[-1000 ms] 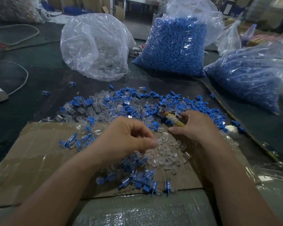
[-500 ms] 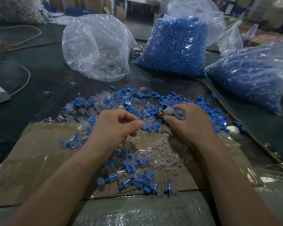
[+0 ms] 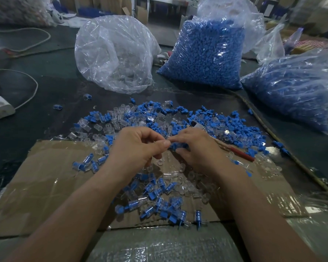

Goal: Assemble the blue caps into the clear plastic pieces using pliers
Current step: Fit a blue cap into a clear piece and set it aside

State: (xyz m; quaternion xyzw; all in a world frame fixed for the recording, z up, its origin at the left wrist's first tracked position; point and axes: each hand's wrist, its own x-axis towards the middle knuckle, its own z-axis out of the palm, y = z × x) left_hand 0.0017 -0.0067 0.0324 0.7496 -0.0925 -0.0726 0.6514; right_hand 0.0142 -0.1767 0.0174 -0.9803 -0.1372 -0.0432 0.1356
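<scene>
I pinch one blue cap (image 3: 179, 146) between my left hand (image 3: 138, 148) and right hand (image 3: 199, 148). Loose caps (image 3: 239, 127) and clear plastic pieces (image 3: 98, 127) lie mixed just beyond. The red-handled pliers (image 3: 241, 154) lie flat, partly under my right hand.

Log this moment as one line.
left hand: pinches blue cap | right hand: pinches same cap | pliers: partly behind right hand, red handle showing

White power strip (image 3: 0, 109), flattened cardboard (image 3: 36, 186)
</scene>
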